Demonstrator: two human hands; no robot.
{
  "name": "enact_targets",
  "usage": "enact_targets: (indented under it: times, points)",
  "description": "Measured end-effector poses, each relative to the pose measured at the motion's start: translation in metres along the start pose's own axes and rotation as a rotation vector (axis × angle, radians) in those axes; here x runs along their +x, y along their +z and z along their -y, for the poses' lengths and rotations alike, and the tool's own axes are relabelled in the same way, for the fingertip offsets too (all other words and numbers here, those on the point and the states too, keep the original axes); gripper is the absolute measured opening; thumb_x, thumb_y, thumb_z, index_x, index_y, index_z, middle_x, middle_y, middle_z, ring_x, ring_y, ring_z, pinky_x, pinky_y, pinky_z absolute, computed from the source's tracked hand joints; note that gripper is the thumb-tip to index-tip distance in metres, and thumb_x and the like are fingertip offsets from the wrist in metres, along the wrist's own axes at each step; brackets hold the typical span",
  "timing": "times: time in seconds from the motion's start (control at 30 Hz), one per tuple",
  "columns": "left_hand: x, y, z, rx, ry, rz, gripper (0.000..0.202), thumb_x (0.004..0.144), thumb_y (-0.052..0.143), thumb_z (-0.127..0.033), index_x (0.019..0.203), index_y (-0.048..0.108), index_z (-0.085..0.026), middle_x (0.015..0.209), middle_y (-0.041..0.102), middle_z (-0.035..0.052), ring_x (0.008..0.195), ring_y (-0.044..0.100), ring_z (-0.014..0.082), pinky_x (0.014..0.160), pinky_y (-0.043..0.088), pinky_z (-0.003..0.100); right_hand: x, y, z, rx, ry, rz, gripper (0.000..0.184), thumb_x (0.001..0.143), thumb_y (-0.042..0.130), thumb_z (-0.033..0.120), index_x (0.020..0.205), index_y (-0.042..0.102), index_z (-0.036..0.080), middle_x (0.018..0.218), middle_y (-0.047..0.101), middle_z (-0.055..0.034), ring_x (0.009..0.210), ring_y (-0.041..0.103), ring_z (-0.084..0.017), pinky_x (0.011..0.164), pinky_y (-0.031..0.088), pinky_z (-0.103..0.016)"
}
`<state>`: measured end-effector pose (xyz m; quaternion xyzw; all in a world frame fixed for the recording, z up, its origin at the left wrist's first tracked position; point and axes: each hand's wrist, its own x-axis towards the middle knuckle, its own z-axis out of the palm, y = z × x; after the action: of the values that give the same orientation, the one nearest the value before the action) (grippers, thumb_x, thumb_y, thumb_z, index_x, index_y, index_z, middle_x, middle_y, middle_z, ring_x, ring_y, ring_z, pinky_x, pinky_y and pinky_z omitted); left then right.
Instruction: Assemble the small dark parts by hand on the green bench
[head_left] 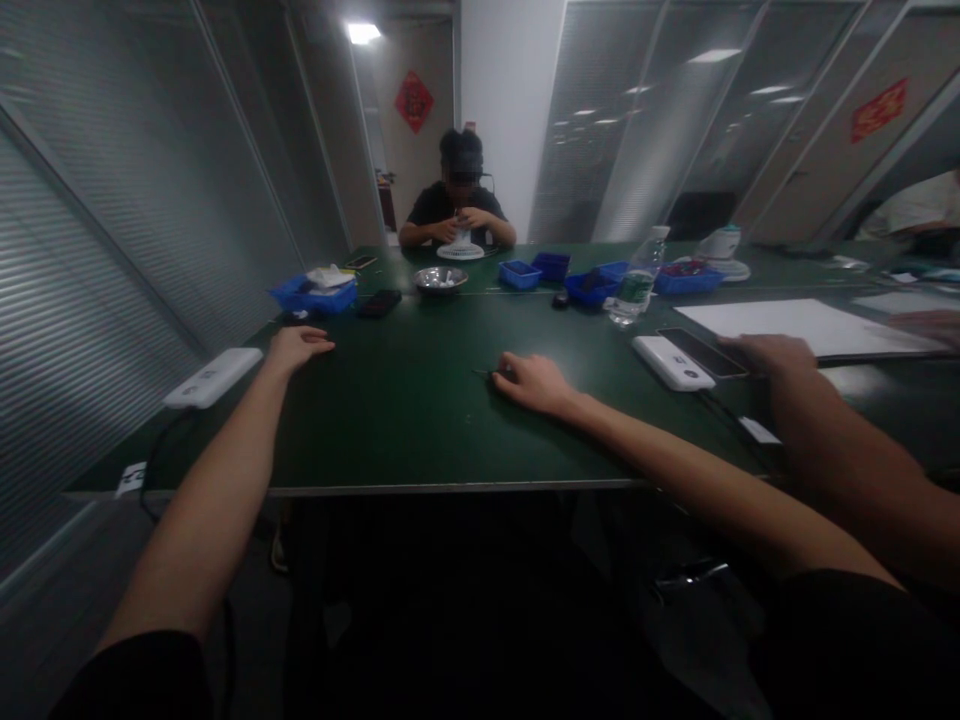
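My right hand (534, 383) rests on the green table (405, 420) with its fingers curled around a small dark-handled tool (481, 373). A thin shaft points left out of this grip; its tip is too small to make out. My left hand (296, 348) lies on the table's left side, fingers stretched out and holding nothing I can see. Just beyond it are a small dark object (300, 318) and a blue tray (315, 296) with whitish items inside. A white power bank (214, 378) with a cable lies beside my left forearm.
Ahead stand a metal bowl (440, 281), several blue trays and a water bottle (640, 280). Another white power bank (673, 363), a phone (701, 352) and white sheets (810, 325) lie at right, where a co-worker's arm (832, 420) reaches in. A person (459, 200) sits opposite, handling a white fan.
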<state>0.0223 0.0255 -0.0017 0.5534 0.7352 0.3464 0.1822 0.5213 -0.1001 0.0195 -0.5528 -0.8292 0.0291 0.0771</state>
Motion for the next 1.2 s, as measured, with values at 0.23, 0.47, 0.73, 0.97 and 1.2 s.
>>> enact_targets:
  times: [0.23,0.47,0.73,0.97,1.2]
  points:
    - [-0.004,-0.001,-0.004,0.162,-0.013,-0.032,0.031,0.074,0.088,-0.032,0.102,0.081,-0.017,0.092,0.08,0.0091,0.085,0.076,0.0235,0.083,0.059,0.031,0.0,-0.001,0.001,0.02,-0.003,0.014,0.039,0.106,0.046,0.053,0.121,0.063,0.021,0.096,0.075,-0.0091,0.076,0.067,-0.02,0.063,0.039,-0.027]
    - [-0.024,0.006,-0.029,0.28,0.178,-0.014,0.019,0.081,0.079,-0.022,0.099,0.085,-0.022,0.104,0.081,0.0068,0.1,0.075,0.0262,0.096,0.056,0.033,0.001,0.002,-0.001,0.003,0.0,0.006,0.042,0.106,0.044,0.055,0.122,0.063,0.021,0.094,0.075,-0.0087,0.077,0.067,-0.021,0.064,0.039,-0.028]
    - [-0.086,0.059,-0.094,0.054,0.65,0.44,0.023,0.09,0.072,-0.033,0.109,0.083,-0.026,0.119,0.079,0.0043,0.115,0.071,0.025,0.104,0.053,0.037,-0.004,-0.002,-0.001,0.065,-0.098,-0.015,0.04,0.106,0.045,0.053,0.124,0.061,0.021,0.087,0.072,-0.006,0.072,0.064,-0.019,0.064,0.037,-0.028]
    - [-0.137,0.096,-0.129,-0.144,0.99,0.654,0.022,0.096,0.068,-0.036,0.109,0.08,-0.022,0.118,0.078,0.0073,0.11,0.072,0.0231,0.102,0.053,0.038,-0.008,-0.003,0.001,0.048,-0.27,0.011,0.044,0.106,0.043,0.054,0.13,0.059,0.02,0.087,0.071,-0.0055,0.071,0.062,-0.019,0.067,0.035,-0.028]
    - [-0.143,0.095,-0.132,-0.083,0.956,0.636,0.026,0.097,0.067,-0.037,0.114,0.077,-0.02,0.113,0.076,0.0083,0.092,0.07,0.0201,0.083,0.054,0.032,-0.009,-0.002,0.002,0.044,-0.264,-0.003,0.043,0.106,0.045,0.052,0.13,0.06,0.02,0.086,0.071,-0.0052,0.068,0.06,-0.018,0.066,0.034,-0.028]
